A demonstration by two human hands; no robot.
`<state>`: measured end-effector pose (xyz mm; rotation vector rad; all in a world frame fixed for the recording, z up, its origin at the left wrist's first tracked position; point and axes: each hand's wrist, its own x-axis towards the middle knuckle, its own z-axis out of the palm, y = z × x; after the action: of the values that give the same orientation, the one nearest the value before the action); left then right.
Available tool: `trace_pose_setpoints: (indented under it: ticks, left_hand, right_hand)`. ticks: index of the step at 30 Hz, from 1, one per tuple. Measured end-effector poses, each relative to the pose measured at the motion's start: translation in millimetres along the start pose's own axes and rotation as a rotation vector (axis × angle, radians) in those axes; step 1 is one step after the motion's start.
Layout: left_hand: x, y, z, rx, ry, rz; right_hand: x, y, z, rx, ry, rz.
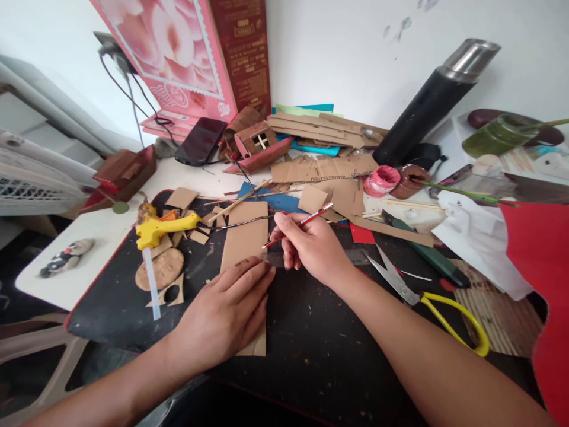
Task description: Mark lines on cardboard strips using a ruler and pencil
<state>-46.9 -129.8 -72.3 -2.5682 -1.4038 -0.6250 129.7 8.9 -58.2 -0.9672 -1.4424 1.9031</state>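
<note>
My left hand (229, 302) lies flat, fingers stretched out, pressing down on a strip of brown cardboard (246, 228). A clear ruler (358, 257) crosses the strip by my left fingertips and runs off to the right beneath my right hand. My right hand (306, 240) is closed round a red pencil (317, 213). Its point meets or hovers just over the cardboard's right edge; I cannot tell which. To the left lie a yellow glue gun (169, 228) and a round cardboard piece (160, 268). Open scissors (411, 293) with yellow handles rest to the right.
Cardboard scraps (324, 169) and small painted boat models (262, 145) fill the back. A black flask (424, 112), paint jars (381, 181), and a green utility knife (427, 252) stand or lie at right. A phone (200, 141) lies back left. The glue gun's cable runs behind the pencil.
</note>
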Motion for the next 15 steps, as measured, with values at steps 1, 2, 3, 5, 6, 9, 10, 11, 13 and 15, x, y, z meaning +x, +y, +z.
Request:
trace_pose_setpoints:
  ticks: [1,2,3,5,6,9,10,11,13,15]
  left_hand:
    - [-0.1,0.0,0.0,-0.001,0.000,0.001]
    - [-0.1,0.0,0.1,-0.001,0.003,0.001]
    - [-0.2,0.1,0.2,-0.001,0.004,0.001]
    - [-0.2,0.2,0.3,0.000,0.006,-0.001]
    - [-0.2,0.2,0.4,0.000,0.008,-0.002]
    - [0.1,0.2,0.6,0.000,0.010,-0.002]
    - [0.1,0.1,0.6,-0.001,0.009,-0.002]
    - [0.1,0.1,0.6,-0.004,0.007,-0.002]
    - [-0.2,-0.2,0.6,-0.012,0.002,-0.005]
    - [-0.9,-0.5,0.6,-0.026,-0.001,-0.011]
  right_hand:
    - [0.0,0.1,0.0,-0.003,0.001,-0.003]
    - [0.0,0.1,0.1,-0.007,0.002,-0.003]
    - [0.0,0.1,0.2,-0.012,0.001,-0.002]
    - [-0.2,0.1,0.3,-0.020,-0.002,0.002]
    - [-0.3,0.1,0.4,-0.023,-0.002,0.004]
    - [-1.0,0.3,0.7,-0.033,-0.001,0.003]
    - [-1.2,0.4,0.8,-0.036,0.000,0.001]
    - [-1.4,0.6,0.8,-0.037,0.000,-0.003]
    - [-1.4,0.9,0.8,-0.037,-0.001,-0.009]
    - [-1.1,1.0,0.7,-0.039,-0.003,-0.010]
